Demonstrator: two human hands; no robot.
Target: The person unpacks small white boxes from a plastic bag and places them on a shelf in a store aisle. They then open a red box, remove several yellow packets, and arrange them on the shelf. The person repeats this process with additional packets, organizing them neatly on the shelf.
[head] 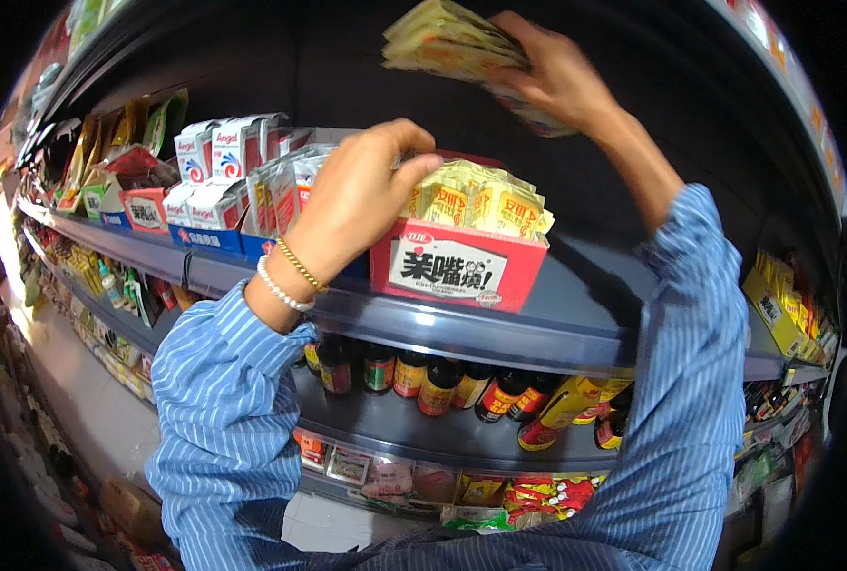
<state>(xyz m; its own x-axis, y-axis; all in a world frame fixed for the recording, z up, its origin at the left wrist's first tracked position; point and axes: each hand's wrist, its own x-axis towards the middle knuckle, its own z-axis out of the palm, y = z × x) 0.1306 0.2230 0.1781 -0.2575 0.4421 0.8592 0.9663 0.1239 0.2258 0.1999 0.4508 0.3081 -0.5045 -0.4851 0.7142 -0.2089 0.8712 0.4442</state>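
In the head view my right hand [559, 75] is raised at the upper right, gripping a bundle of flat yellow sachets [452, 46]. The bundle is slightly blurred. Below it on the shelf stands a red cardboard display box [459, 268] with printed writing, holding upright yellow Angel sachets [491, 203]. My left hand [366, 193] is over the box's left side, its fingers curled and its thumb beside the sachet tops. Its fingertips are partly hidden, so I cannot tell whether they pinch anything.
Left of the box stand white Angel cartons [213, 203] and silvery sachets [273, 193]. The front rail [430, 321] edges the shelf [580, 300]. Underneath are dark sauce bottles [437, 385] and, lower, bagged goods [537, 496]. A yellow-green display box [773, 310] sits at the far right.
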